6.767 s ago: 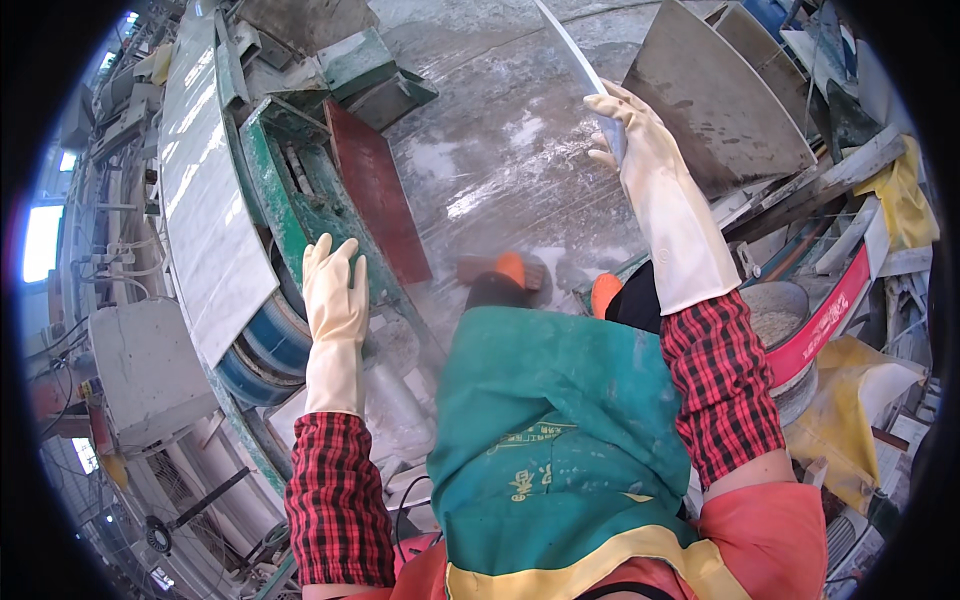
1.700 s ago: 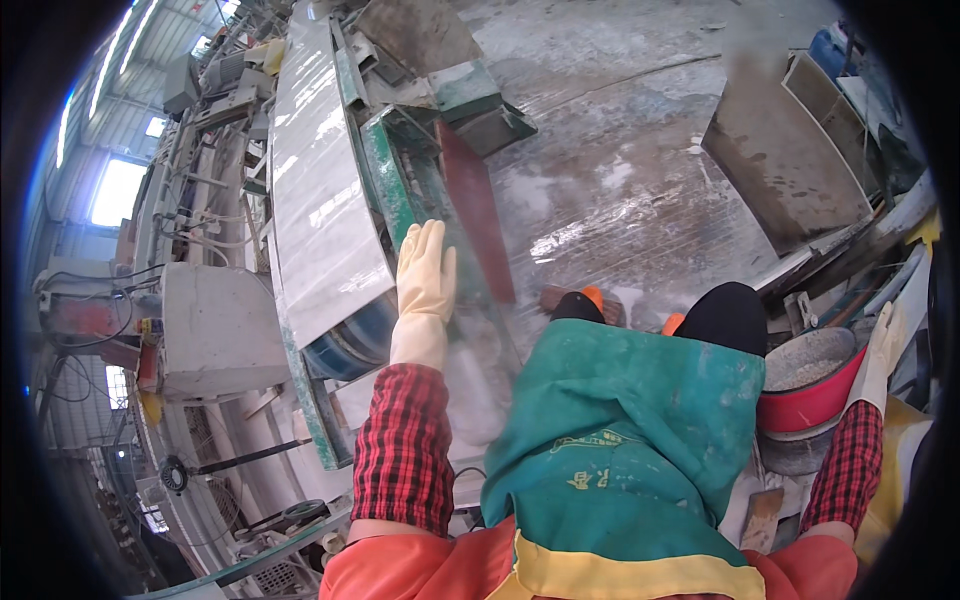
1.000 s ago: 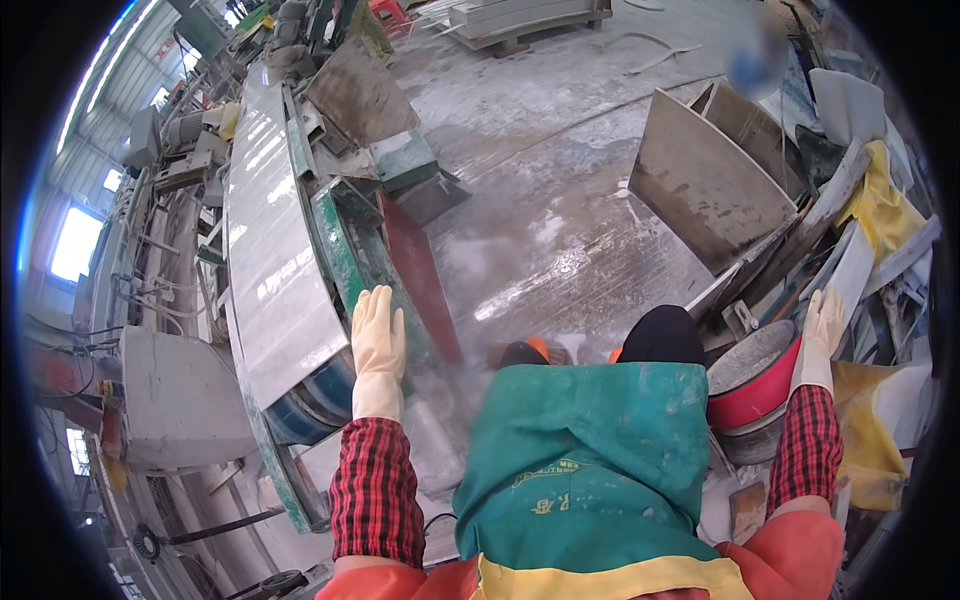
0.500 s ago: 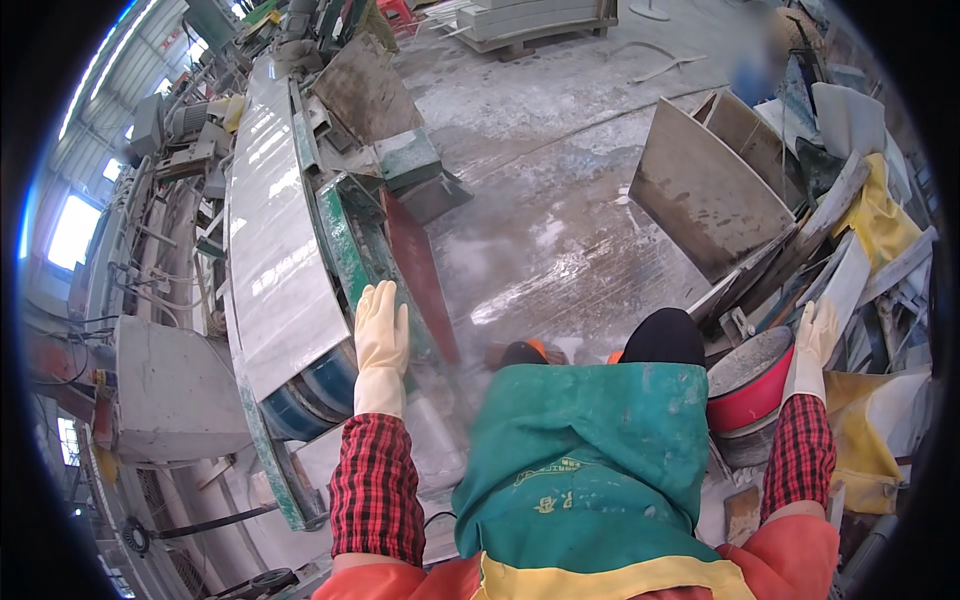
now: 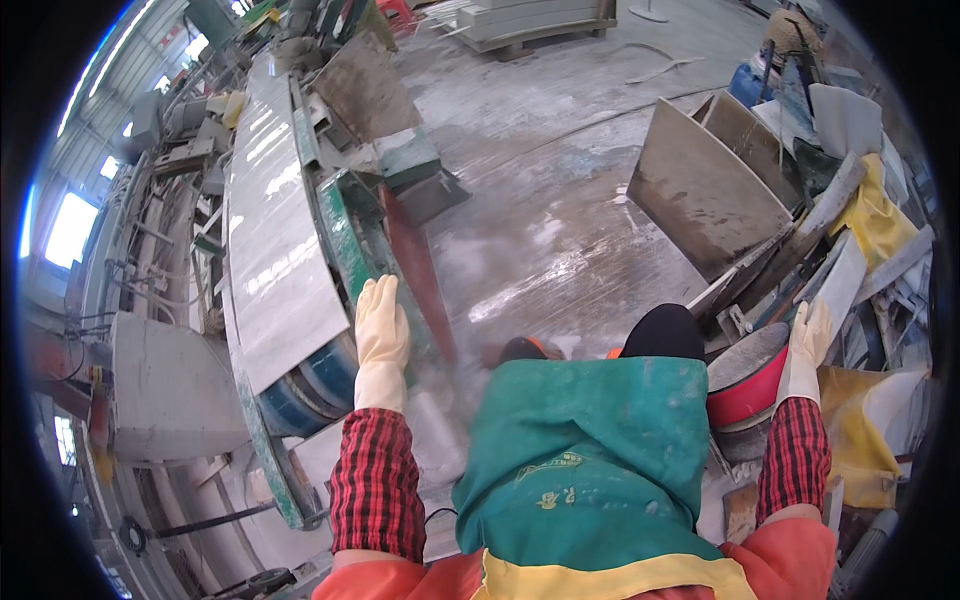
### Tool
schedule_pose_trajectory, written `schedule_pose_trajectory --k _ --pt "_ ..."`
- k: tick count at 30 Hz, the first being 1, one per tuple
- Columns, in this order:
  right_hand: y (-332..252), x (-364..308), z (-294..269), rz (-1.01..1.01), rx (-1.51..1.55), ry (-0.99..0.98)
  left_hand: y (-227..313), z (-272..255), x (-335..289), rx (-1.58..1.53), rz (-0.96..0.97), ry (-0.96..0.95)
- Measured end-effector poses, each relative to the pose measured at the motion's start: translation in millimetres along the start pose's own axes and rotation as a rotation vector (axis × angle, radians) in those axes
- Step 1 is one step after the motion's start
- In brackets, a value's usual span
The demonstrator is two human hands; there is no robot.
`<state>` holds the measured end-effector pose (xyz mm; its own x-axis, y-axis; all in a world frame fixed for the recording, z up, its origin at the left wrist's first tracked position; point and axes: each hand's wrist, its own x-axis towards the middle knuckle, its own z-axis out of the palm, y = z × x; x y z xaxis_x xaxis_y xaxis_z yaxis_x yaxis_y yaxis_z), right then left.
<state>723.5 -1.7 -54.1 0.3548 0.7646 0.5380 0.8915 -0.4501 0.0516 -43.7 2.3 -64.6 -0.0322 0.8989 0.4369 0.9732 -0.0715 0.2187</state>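
My left hand, in a cream rubber glove, holds nothing. Its fingers are stretched out beside the green metal side frame of a long conveyor-like machine. A pale grey, wet sheet or belt runs along the top of that machine, with a blue banded roller at its near end. On the other side, my right hand, gloved the same way, is stretched out next to a red round tub with a greyish top. Whether it touches the tub's rim I cannot tell. A green apron covers my lap.
Large brown-stained boards lean at the right, beside a heap of offcuts and yellow sheeting. A blue container stands behind. The floor is wet. At the back, pale slabs lie stacked.
My right hand has shifted slightly left, toward the tub. The left hand has risen a little, its fingers still straight. The camera view has moved very slightly.
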Motion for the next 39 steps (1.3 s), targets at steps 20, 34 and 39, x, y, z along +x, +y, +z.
schedule_pose_trajectory --k 20,34,39 --pt "-5 -18 -5 0.015 0.013 -0.099 -2 3 0 -0.014 0.001 0.033" --pt "-17 -31 -14 -0.031 0.026 -0.022 -2 1 -1 -0.050 -0.005 0.048" --pt "-24 -36 -17 -0.026 0.015 -0.032 -2 -1 -2 -0.045 -0.036 0.016"
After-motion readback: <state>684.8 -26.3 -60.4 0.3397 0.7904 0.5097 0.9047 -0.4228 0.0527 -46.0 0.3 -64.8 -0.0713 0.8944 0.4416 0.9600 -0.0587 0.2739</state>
